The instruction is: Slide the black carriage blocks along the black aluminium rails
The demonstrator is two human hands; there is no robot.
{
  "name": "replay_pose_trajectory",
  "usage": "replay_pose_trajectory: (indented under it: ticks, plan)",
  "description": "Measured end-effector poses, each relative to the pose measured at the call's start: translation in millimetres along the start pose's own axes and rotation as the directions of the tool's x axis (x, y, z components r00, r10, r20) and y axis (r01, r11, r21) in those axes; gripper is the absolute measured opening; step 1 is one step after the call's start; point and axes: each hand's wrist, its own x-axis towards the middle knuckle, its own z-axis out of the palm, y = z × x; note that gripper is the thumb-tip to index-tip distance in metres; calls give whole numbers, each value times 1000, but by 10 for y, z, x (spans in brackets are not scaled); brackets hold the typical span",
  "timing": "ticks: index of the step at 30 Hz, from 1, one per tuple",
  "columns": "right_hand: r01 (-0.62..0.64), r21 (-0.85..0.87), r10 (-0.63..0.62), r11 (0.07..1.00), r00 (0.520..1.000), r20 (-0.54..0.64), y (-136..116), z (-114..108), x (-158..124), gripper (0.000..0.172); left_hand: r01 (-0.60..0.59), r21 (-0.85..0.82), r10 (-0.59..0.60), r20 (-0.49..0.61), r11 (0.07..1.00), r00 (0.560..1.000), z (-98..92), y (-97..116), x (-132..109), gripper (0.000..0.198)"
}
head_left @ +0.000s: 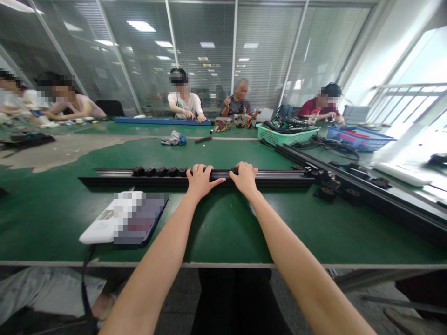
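Note:
A long black rail (pixel 279 181) lies across the green table in front of me. Several small black socket modules (pixel 161 171) sit in a row along its left half. My left hand (pixel 200 182) is over the rail just right of that row, its fingers hooked across the top and its thumb stretched to the right along the near side. Whatever is under those fingers is hidden. At a short distance to the right, my right hand (pixel 246 178) closes on a single black socket module (pixel 234 170) at the rail, partly covered by the fingers.
More black rails (pixel 380 204) and loose socket modules (pixel 326 193) lie at right. A white device (pixel 101 223) and a phone (pixel 146 223) rest near the front left. Green (pixel 288 135) and blue (pixel 363 138) baskets stand farther back. Several people work across the table.

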Motion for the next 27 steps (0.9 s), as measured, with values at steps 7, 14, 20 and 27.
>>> replay_pose_trajectory:
  ticks: [7, 14, 20, 27]
  plan:
    - [-6, 13, 6, 1000, 1000, -14, 9, -7, -6, 21, 4, -14, -4, 9, 1000, 1000, -14, 5, -4, 58]
    - [-8, 21, 9, 1000, 1000, -27, 20, -9, -6, 22, 10, -28, -10, 12, 1000, 1000, -16, 9, -6, 57]
    - [-22, 18, 23, 1000, 1000, -19, 23, -27, -5, 24, 6, -22, -6, 14, 1000, 1000, -12, 5, -1, 59]
    - [-21, 26, 22, 999, 999, -28, 46, -21, 2, 22, 8, -20, -8, 16, 1000, 1000, -18, 11, -2, 59]
